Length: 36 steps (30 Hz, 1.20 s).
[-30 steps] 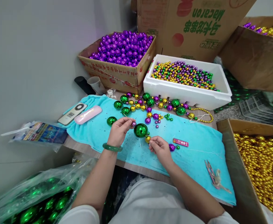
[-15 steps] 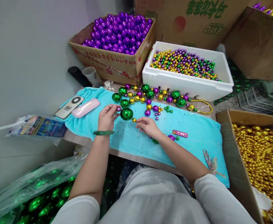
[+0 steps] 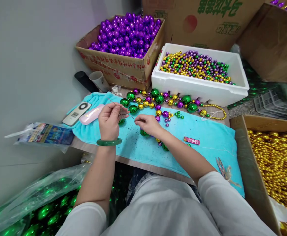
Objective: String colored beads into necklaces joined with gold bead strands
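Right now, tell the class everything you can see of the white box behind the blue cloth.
The white box is rectangular and open-topped, with thick walls that look like foam and notches along its lower front edge. It stands upright behind a row of larger beads. Small shiny beads in gold, purple and green lie inside; some bare inner wall shows. A cardboard box stands close by; whether they touch is unclear. The left hand and right hand are away from it.

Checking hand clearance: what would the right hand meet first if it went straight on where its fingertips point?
Likely the left hand, following the thin strand between the two. Depth is unclear, so the right hand might pass above or below it.
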Tool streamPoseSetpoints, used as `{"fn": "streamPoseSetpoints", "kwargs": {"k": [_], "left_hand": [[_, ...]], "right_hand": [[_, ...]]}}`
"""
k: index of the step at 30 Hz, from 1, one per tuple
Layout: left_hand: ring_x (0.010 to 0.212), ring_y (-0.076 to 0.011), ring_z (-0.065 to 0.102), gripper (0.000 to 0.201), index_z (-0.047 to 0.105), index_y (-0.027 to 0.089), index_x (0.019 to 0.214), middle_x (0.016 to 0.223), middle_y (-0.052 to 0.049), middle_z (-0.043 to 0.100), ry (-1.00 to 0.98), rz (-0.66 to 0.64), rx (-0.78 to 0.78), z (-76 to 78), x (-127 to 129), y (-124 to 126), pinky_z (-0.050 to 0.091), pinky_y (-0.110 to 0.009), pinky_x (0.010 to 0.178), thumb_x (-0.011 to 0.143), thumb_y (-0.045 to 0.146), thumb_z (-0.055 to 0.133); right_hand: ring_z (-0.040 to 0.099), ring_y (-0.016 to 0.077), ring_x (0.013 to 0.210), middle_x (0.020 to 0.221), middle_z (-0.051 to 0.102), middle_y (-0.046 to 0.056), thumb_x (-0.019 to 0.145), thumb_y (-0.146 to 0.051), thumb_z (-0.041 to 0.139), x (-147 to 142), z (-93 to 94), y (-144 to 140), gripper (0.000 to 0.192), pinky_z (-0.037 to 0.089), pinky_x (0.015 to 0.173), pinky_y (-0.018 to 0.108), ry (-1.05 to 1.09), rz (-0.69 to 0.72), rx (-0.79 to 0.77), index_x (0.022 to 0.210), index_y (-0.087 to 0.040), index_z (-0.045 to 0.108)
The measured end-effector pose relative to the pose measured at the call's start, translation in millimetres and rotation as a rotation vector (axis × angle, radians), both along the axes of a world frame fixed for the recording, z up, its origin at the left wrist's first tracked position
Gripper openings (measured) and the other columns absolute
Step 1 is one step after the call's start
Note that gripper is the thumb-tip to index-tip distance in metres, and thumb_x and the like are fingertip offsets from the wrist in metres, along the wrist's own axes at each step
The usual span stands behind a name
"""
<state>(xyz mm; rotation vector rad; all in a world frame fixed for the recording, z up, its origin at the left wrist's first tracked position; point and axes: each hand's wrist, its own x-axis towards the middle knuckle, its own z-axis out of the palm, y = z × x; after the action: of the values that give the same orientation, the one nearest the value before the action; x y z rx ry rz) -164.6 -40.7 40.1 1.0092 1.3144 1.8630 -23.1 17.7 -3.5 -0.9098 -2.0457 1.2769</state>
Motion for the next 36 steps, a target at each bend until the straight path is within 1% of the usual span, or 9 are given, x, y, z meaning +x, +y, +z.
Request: {"fn": "streamPoseSetpoints", "kwargs": {"k": [3, 6, 9, 14, 19, 22, 30, 33, 36], "left_hand": [[0.078, -0.0151, 0.066, 0.024, 0.066, 0.023, 0.093, 0.086, -0.002, 0.068, -0.015, 0.044, -0.007, 2.3, -1, -2, 0.052, -0.023, 0.060, 0.076, 0.040, 0.067], [0.083, -0.0167, 0.065, 0.037, 0.068, 0.023, 0.101, 0.099, -0.005, 0.068, -0.041, -0.152, -0.206, -13.2, 3, -3, 0.051, -0.024, 0.060, 0.067, 0.035, 0.074], [0.073, -0.0142, 0.063, 0.029, 0.070, 0.018, 0.082, 0.080, -0.002, 0.068, -0.101, -0.300, -0.317, -32.9, 12, -5, 0.051, -0.024, 0.061, 0.056, 0.026, 0.080], [0.058, -0.0065, 0.053, 0.023, 0.061, 0.013, 0.060, 0.058, 0.004, 0.059, -0.219, -0.232, -0.273, -51.9, 23, -1, 0.045, -0.017, 0.053, 0.049, 0.015, 0.081], [0.047, -0.0045, 0.047, 0.023, 0.055, 0.012, 0.055, 0.048, 0.006, 0.053, -0.152, -0.088, -0.345, -55.2, 29, 1, 0.040, -0.015, 0.042, 0.048, 0.014, 0.077], [0.050, -0.0096, 0.054, 0.022, 0.062, 0.011, 0.065, 0.053, 0.003, 0.059, -0.090, -0.042, -0.388, -44.8, 31, -3, 0.048, -0.022, 0.045, 0.053, 0.022, 0.077], [0.049, -0.0134, 0.056, 0.028, 0.060, 0.015, 0.059, 0.054, 0.001, 0.058, 0.048, 0.107, -0.265, -11.8, 20, -5, 0.056, -0.034, 0.051, 0.043, 0.028, 0.079], [0.051, -0.0122, 0.054, 0.029, 0.058, 0.016, 0.056, 0.055, 0.003, 0.056, 0.071, 0.131, -0.255, -9.5, 24, -3, 0.056, -0.035, 0.052, 0.040, 0.029, 0.078], [0.052, -0.0128, 0.055, 0.029, 0.057, 0.017, 0.056, 0.056, 0.003, 0.057, 0.092, 0.141, -0.265, -9.1, 29, -2, 0.056, -0.035, 0.053, 0.040, 0.031, 0.077]], "right_hand": [[0.057, 0.0109, 0.063, 0.065, 0.062, -0.002, 0.081, -0.019, 0.060, -4, 2.8, 9, 0.008, 0.043, 0.065, 0.024, 0.057, -0.015, -0.062, 0.074, -0.017, 0.066], [0.055, 0.0101, 0.061, 0.063, 0.060, -0.003, 0.083, -0.019, 0.058, -5, 13.4, 10, 0.011, 0.042, 0.063, 0.023, 0.107, -0.012, -0.087, 0.074, -0.018, 0.064], [0.058, 0.0106, 0.073, 0.076, 0.065, -0.003, 0.085, -0.017, 0.056, -6, 26.8, 1, 0.012, 0.042, 0.071, 0.023, 0.056, -0.003, 0.045, 0.077, -0.018, 0.065], [0.054, 0.0142, 0.098, 0.096, 0.064, 0.001, 0.090, -0.016, 0.051, -10, 29.5, -11, 0.017, 0.040, 0.087, 0.025, -0.169, -0.077, 0.303, 0.083, -0.020, 0.065], [0.054, 0.0153, 0.101, 0.102, 0.061, 0.001, 0.093, -0.021, 0.049, -4, 24.7, -15, 0.016, 0.041, 0.086, 0.025, -0.253, -0.046, 0.357, 0.089, -0.023, 0.065], [0.052, 0.0164, 0.107, 0.112, 0.058, 0.004, 0.093, -0.025, 0.050, 34, 22.0, -21, 0.015, 0.041, 0.089, 0.027, -0.231, -0.126, 0.352, 0.100, -0.022, 0.062], [0.058, 0.0155, 0.090, 0.094, 0.063, 0.005, 0.081, 0.001, 0.051, 227, -33.3, -51, 0.030, 0.044, 0.085, 0.030, -0.430, -0.361, 0.034, 0.098, -0.016, 0.069], [0.057, 0.0140, 0.088, 0.096, 0.059, 0.004, 0.080, -0.003, 0.057, 245, -58.0, -62, 0.037, 0.044, 0.084, 0.029, -0.402, -0.347, 0.006, 0.110, -0.020, 0.068], [0.056, 0.0140, 0.086, 0.092, 0.058, 0.004, 0.077, -0.008, 0.063, 238, -72.5, -65, 0.023, 0.044, 0.082, 0.028, -0.353, -0.423, 0.003, 0.097, -0.018, 0.071]]}}
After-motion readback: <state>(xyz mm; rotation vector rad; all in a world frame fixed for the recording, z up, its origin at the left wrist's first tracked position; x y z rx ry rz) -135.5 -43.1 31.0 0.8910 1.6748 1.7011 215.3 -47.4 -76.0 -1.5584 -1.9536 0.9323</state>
